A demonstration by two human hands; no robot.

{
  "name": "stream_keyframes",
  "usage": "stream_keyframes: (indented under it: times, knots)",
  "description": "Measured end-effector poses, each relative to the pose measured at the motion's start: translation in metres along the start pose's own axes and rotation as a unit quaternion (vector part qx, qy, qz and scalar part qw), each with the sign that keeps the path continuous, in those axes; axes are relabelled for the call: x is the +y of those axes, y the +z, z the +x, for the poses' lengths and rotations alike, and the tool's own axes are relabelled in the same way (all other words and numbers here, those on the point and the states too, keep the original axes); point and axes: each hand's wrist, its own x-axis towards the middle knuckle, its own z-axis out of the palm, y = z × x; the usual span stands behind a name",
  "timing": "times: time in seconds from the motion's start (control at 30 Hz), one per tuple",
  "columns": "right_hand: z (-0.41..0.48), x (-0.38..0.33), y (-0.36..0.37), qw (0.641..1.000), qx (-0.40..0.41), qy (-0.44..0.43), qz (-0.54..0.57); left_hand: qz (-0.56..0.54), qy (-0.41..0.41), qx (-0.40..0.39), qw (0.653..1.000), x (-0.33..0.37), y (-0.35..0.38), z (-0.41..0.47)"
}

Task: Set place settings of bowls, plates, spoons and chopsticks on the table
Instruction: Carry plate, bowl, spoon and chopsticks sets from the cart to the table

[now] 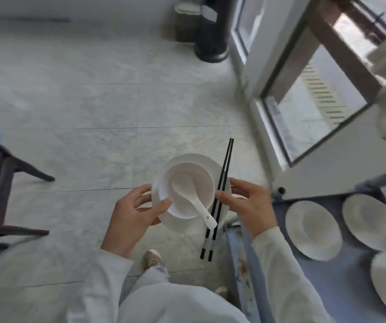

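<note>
While both hands carry one setting above the floor, the left hand (131, 215) grips the plate (213, 169) and bowl (201, 183) holding the spoon (192, 199); the right hand (248, 206) pins the chopsticks (220, 197), pointing away, against the rim, blue surface (350, 276) nearest it.

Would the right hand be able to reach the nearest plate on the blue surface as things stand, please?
Probably not yet: the right hand is pinning the chopsticks against the carried plate; the nearest plate lies uncovered beside it.
</note>
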Motion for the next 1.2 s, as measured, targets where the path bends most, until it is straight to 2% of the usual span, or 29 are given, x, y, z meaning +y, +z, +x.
stream_keyframes:
  times: [0.33,0.67,0.93,1.2]
  knots:
    - [0.067,-0.063,0.183,0.993,-0.113,-0.011,0.017,-0.027,0.022,0.113,0.993,0.035,-0.164,0.046]
    - [0.154,-0.110,0.295,0.967,-0.254,-0.010,-0.025,-0.083,0.009,0.223,0.971,0.044,-0.232,0.089]
    - [0.263,-0.159,0.392,0.914,-0.396,-0.040,-0.076,-0.154,0.010,0.370,0.916,0.062,-0.253,0.155]
    - [0.322,-0.210,0.494,0.842,-0.521,-0.060,-0.130,-0.209,0.005,0.509,0.835,0.083,-0.273,0.191]
